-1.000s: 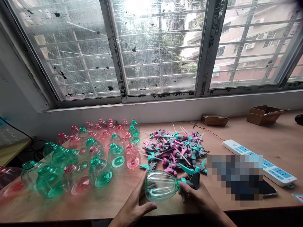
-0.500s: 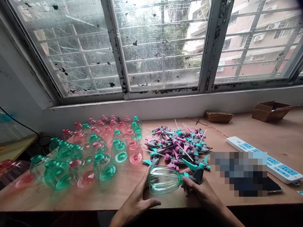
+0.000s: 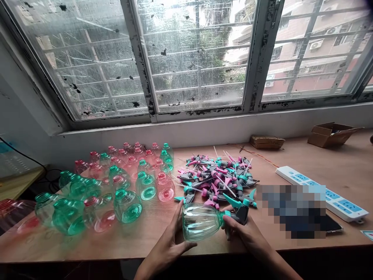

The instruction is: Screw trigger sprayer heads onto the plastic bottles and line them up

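A clear green spray bottle point(image 3: 201, 221) lies sideways between my two hands, its base to the left and its grey and teal spray head point(image 3: 241, 212) to the right. My left hand point(image 3: 169, 241) cradles the base end, thumb along the lower side and fingers partly behind the bottle. My right hand point(image 3: 244, 233) is closed around the neck, by the teal collar; some of its fingers are hidden. Just behind the bottle is a pile of loose spray heads point(image 3: 215, 175) in pink, teal and grey, several with thin tubes.
Several open green and red bottles, such as a green one point(image 3: 128, 206), stand on the left of the wooden table point(image 3: 163, 237). To the right are a white power strip point(image 3: 323, 192) and a partly blurred dark flat device point(image 3: 332, 223). Cardboard boxes point(image 3: 330, 136) sit near the window.
The view has shifted slightly. My left thumb has come a little closer to the bottle's lower side. The bottle and my right hand keep nearly the same pose.
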Tool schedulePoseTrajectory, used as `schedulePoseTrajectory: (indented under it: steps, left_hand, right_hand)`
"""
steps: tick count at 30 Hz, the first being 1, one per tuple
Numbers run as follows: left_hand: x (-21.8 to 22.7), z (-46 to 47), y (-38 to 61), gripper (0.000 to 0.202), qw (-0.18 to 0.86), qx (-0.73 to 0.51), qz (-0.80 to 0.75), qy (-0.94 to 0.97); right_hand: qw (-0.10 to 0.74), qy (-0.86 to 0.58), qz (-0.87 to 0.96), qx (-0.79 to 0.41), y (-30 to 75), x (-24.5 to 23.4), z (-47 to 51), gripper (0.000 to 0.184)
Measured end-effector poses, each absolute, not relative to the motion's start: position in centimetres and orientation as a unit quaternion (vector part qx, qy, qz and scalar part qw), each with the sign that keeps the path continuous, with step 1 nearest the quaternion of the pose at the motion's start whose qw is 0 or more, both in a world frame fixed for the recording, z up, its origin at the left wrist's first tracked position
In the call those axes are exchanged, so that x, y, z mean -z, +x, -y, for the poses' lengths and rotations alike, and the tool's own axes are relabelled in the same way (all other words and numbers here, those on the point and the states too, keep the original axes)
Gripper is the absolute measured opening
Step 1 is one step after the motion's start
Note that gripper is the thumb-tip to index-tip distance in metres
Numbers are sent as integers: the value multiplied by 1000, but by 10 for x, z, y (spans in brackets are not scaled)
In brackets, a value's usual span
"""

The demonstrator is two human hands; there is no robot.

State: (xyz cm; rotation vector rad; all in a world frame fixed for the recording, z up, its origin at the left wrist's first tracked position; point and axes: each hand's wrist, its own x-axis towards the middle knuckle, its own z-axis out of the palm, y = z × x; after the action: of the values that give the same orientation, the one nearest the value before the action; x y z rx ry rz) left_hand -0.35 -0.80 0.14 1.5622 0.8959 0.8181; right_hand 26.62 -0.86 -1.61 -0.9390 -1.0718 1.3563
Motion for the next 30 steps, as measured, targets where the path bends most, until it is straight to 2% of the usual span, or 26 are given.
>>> schedulePoseTrajectory:
  steps: [7, 17, 24, 30]
  left_hand:
    - [-7, 8, -6, 99, 561, -330, -379, 658]
    - [-2, 8, -4, 117, 556, -341, -383, 654]
    - [-1, 9, -10, 95, 571, -343, -364, 651]
    - [-12, 10, -2, 108, 560, -333, -388, 652]
  right_hand:
    - [555, -400, 458, -568, 266, 19, 7, 43]
    - [558, -406, 453, -564, 266, 22, 6, 46]
    - [552, -413, 461, -559, 266, 19, 8, 46]
    - [550, -422, 462, -553, 265, 16, 8, 47]
